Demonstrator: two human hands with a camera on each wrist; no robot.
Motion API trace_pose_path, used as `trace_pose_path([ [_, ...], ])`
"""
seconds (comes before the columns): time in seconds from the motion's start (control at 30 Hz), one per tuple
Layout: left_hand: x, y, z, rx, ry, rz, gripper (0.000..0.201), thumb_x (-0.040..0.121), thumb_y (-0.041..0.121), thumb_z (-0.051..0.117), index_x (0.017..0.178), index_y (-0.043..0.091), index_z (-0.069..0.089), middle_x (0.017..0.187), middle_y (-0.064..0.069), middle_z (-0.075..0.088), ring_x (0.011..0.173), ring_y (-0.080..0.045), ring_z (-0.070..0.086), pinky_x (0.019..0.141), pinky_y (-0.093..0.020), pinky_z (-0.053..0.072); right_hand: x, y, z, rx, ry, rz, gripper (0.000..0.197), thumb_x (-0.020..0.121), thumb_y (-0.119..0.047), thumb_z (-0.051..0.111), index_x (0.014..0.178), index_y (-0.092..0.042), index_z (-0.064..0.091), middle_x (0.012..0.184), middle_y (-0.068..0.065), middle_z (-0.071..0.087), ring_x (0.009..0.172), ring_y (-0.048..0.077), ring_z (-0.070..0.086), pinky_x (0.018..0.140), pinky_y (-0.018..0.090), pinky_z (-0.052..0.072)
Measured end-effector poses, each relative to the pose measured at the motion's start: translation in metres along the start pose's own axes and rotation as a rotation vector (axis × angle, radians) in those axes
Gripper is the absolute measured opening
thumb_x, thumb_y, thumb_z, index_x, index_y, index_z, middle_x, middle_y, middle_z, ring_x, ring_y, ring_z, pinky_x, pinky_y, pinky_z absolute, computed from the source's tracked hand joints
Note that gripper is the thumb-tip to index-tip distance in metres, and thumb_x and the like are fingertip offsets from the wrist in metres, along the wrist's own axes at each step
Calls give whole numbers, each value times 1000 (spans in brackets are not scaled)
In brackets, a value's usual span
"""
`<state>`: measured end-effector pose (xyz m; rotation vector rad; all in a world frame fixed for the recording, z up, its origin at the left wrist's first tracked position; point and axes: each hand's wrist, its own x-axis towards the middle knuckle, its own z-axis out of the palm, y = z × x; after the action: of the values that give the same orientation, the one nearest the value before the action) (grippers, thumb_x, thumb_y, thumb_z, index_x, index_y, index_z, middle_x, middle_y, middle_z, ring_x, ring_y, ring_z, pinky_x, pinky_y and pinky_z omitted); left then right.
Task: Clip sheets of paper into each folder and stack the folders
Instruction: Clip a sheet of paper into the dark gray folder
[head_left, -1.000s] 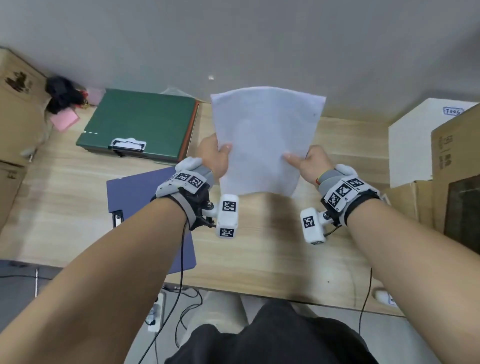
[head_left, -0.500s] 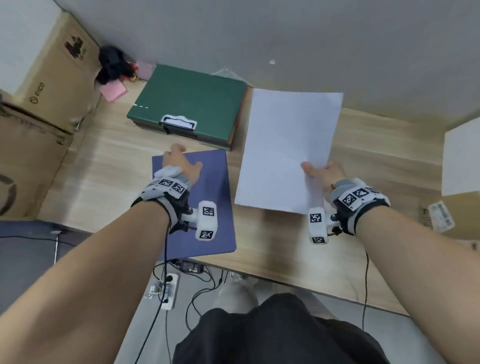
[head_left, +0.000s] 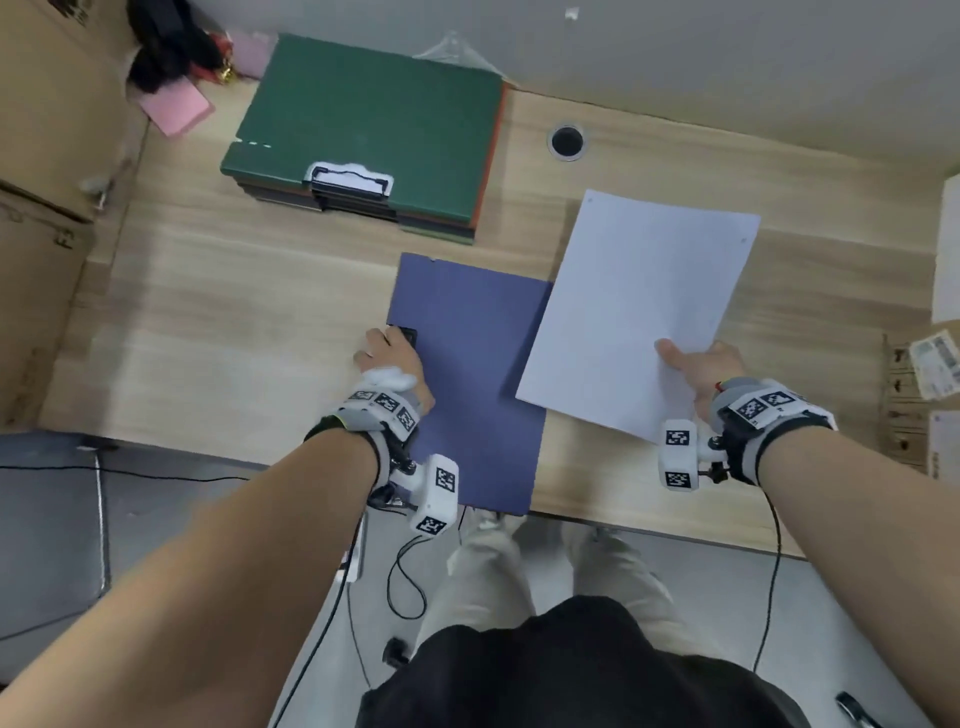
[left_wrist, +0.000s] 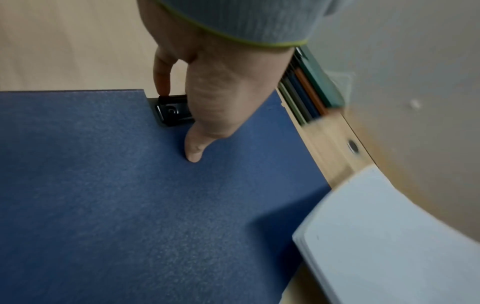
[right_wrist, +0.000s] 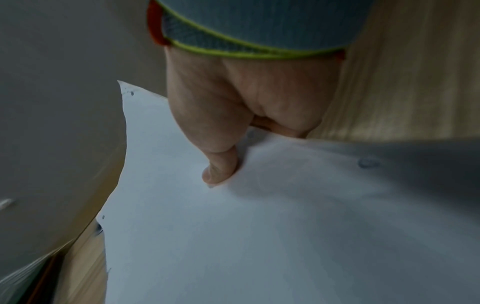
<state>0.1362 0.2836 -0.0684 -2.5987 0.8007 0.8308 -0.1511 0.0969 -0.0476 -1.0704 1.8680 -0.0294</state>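
Note:
A blue folder (head_left: 467, 384) lies flat on the wooden table, reaching over its near edge. At the folder's left edge sits a black clip (left_wrist: 172, 111). My left hand (head_left: 387, 348) pinches it: the thumb lies across the clip onto the blue cover and a fingertip (left_wrist: 162, 90) presses the clip's outer end. My right hand (head_left: 696, 364) holds a thin stack of white sheets (head_left: 639, 312) by the near right corner, thumb on top (right_wrist: 218, 172), the other fingers hidden beneath. The sheets hang just right of the folder and overlap its right edge.
A stack of folders with a green one on top (head_left: 363, 119) stands at the back, behind the blue folder. Cardboard boxes (head_left: 47, 208) line the left side, with a pink pad (head_left: 176, 109) nearby. A cable hole (head_left: 566, 140) and a white box (head_left: 948, 249) are at the right.
My left hand let go of the sheets, dropped to the blue folder and slid to its clip. My right hand alone lowered the sheets beside the folder.

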Motion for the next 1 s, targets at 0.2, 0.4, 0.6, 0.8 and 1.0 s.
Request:
trace_pose_path([
  [0.2,-18,74,22,-129,34,133,72,77,19,76,136,7,36,136,-16,36,123,-34,44,99,-41,41,6,35,-43,-126,15,90,89,80,-58,67,141,-2,38,136,14,51,121,33,51,101,45,42],
  [0.4,-32,132,24,-168,92,110,76,78,19,75,141,5,34,143,-19,31,130,-35,40,104,-42,38,16,74,-105,-100,36,121,83,85,-55,63,140,2,38,140,18,49,126,36,48,99,44,40],
  [0.6,-81,215,50,-79,69,100,97,75,40,78,150,16,21,155,-18,18,139,-40,28,101,-54,40,39,114,-142,27,49,151,69,83,-51,68,127,0,52,119,9,59,105,28,56,87,35,45],
  [0.8,-104,256,79,-199,98,-9,54,100,15,37,153,20,31,158,-21,25,142,-45,29,104,-53,38,58,137,-158,151,-18,145,73,70,-53,76,124,-6,59,121,7,66,106,29,63,97,47,51],
  [1.0,-95,256,80,-59,-59,111,123,72,51,76,155,8,-4,158,-29,-6,144,-53,6,115,-64,15,70,144,-160,234,-7,145,64,81,-42,74,128,-4,55,123,6,62,113,28,58,98,41,47],
])
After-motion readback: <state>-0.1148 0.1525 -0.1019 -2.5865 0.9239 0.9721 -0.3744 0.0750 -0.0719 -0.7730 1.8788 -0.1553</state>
